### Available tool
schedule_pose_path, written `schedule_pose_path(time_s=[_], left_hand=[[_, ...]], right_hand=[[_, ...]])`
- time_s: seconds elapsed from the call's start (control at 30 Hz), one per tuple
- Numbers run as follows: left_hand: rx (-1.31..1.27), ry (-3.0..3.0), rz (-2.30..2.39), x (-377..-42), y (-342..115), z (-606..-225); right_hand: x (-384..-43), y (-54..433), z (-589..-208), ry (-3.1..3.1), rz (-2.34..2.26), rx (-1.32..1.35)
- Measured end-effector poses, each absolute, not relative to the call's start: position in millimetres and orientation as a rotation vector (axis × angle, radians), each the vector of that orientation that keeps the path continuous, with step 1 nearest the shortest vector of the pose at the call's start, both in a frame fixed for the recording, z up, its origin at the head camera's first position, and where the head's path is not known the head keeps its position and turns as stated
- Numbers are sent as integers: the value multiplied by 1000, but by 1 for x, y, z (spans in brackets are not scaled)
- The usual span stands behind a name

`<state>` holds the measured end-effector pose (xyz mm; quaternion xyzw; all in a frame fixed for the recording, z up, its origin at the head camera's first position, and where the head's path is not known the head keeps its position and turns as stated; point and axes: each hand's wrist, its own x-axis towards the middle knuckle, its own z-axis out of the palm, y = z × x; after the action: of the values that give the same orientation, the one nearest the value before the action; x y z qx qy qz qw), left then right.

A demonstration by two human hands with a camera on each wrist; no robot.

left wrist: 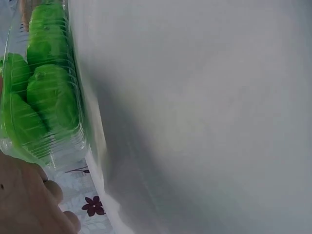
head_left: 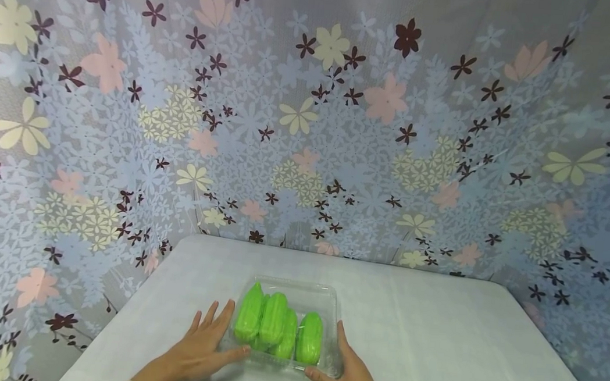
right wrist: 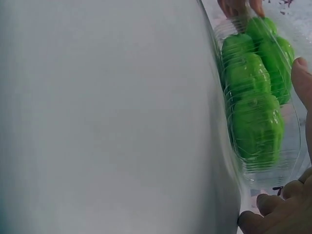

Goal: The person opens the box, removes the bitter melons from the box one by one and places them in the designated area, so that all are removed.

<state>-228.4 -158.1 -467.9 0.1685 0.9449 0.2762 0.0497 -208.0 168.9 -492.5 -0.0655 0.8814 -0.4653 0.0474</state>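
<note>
Head view: at the bottom centre of the frame, a clear plastic box (head_left: 327,297) on the white tabletop (head_left: 433,326), with several green pieces (head_left: 274,320) inside, crowded toward the left and middle. On its left side, the left hand (head_left: 198,347), with fingers straight and spread, thumb reaching to the front edge. On its right side, the right hand (head_left: 353,377), partly cut by the frame, forefinger straight, thumb at the front edge. Both unclenched, set around the box without a tight grip. Probably light, thin-walled and springy; likely to bend inward under a hard squeeze, perhaps to crack. Smooth, so maybe slippery under dry fingers.

Left wrist view: in the upper left, the ribbed wall of the same box, with green pieces close behind. In the lower left, the left hand, fingers softly bent near the box end; touching or only near, hard to judge.

Right wrist view: box in the upper right, right thumb at the right edge, beside or on the rim; other fingers loosely bent in the lower right. Best held, probably, by left and right ends together, low on the ribbed walls, thumbs light, and kept level against sliding of loose contents.
</note>
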Motion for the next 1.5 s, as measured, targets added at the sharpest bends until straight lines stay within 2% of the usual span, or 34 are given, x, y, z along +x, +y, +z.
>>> schedule_pose_path(time_s=[0.57,0.9,1.13,1.5], left_hand=[[464,2929,792,-219,-156,-463],[523,3031,722,-220,-158,-456],[455,3033,764,-223,-155,-459],[448,2784,1212,-231,-156,-456]], right_hand=[[-206,169,-493,2700,-1415,-185],[-206,172,-489,2722,-1376,-89],[-206,171,-489,2756,-1376,-90],[-210,177,-480,2723,-1500,-68]])
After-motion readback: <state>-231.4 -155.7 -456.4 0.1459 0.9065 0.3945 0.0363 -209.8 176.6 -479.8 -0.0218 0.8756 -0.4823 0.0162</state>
